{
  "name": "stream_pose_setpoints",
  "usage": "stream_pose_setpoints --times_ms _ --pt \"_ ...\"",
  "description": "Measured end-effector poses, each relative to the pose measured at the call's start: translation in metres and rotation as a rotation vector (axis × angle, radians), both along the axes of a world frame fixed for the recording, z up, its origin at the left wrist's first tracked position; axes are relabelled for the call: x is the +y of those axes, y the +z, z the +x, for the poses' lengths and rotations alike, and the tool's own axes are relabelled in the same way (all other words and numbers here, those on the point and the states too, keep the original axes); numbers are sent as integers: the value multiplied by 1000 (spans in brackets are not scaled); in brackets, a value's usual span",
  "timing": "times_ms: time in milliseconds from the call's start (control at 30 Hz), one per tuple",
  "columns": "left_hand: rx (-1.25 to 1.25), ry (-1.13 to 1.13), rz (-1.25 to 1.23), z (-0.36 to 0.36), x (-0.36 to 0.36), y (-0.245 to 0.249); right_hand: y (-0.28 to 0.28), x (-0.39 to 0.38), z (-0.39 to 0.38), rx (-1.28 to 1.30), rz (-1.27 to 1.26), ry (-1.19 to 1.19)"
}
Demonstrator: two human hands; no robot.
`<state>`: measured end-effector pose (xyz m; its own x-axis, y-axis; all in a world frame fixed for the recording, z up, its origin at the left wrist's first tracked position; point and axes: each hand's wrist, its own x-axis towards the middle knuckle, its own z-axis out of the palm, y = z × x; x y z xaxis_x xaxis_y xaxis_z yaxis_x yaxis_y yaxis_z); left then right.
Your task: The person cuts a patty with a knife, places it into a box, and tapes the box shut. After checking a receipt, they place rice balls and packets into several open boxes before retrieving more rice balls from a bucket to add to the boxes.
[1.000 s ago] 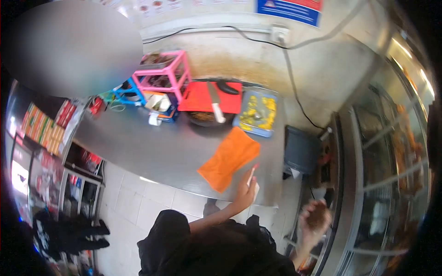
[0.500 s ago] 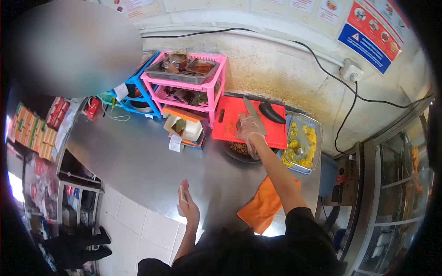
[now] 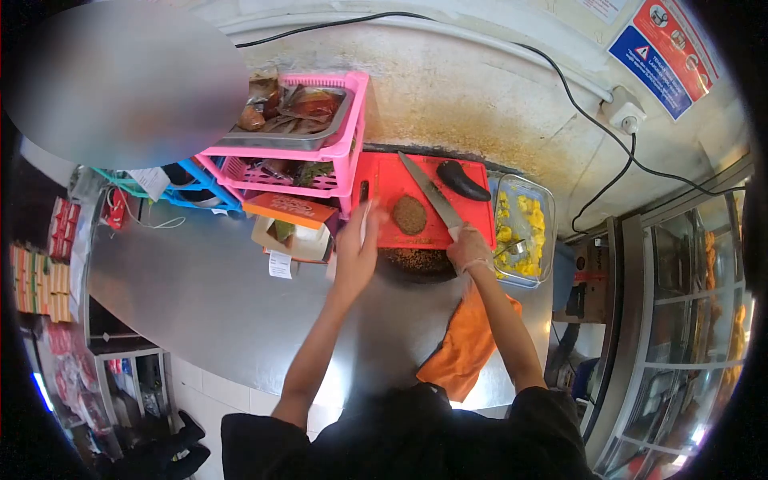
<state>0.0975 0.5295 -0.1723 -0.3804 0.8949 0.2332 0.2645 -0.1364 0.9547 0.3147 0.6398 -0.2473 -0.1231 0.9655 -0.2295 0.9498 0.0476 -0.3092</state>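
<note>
My right hand (image 3: 472,249), in a clear plastic glove, is closed around the handle of a large knife (image 3: 430,190). Its blade lies slanting across the red cutting board (image 3: 386,170). A round brown patty (image 3: 410,216) rests on the board left of the blade, and a glossy black elongated thing, perhaps an eggplant (image 3: 464,181), lies to the right. At the board's lower left edge is my left hand (image 3: 357,250), its fingers blurred, with a thin white strip (image 3: 366,222) in them that I cannot identify. Below the board, a dark pan (image 3: 418,262) with brown crumbs is partly covered.
Right of the board stands a glass dish (image 3: 524,232) with yellow pieces. An orange cloth (image 3: 460,348) lies on the steel table (image 3: 200,280). To the left are an open box (image 3: 292,228) and a pink rack (image 3: 352,144) with packed food. A display cabinet (image 3: 688,352) stands far right.
My right hand moved from the patty area down onto the knife handle, uncovering the patty. My left hand rose from the table's front edge to the board, white strip still in it. The view shifted.
</note>
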Motion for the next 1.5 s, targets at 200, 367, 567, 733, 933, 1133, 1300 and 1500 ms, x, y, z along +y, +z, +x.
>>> stream_pose_setpoints --times_ms 200,367,567,733,933,1133,1300,1500 --pt "390 -22 274 -2 133 19 64 -27 -3 351 -315 -10" --pt "628 -35 185 12 162 5 65 -40 -2 422 -311 59" --pt "581 136 -536 -3 117 -31 40 -18 28 357 -159 -54" --pt "497 64 -755 15 104 -92 38 -25 48 487 -292 -208" --pt "615 -318 -406 11 162 -106 53 -43 67 320 -249 -109" --pt "565 148 263 38 192 -20 -28 0 104 517 -303 233" --pt "827 52 221 53 212 -37 -1 24 83 317 -496 142" --pt "899 1 129 54 233 -88 -10 24 73 217 -531 259"
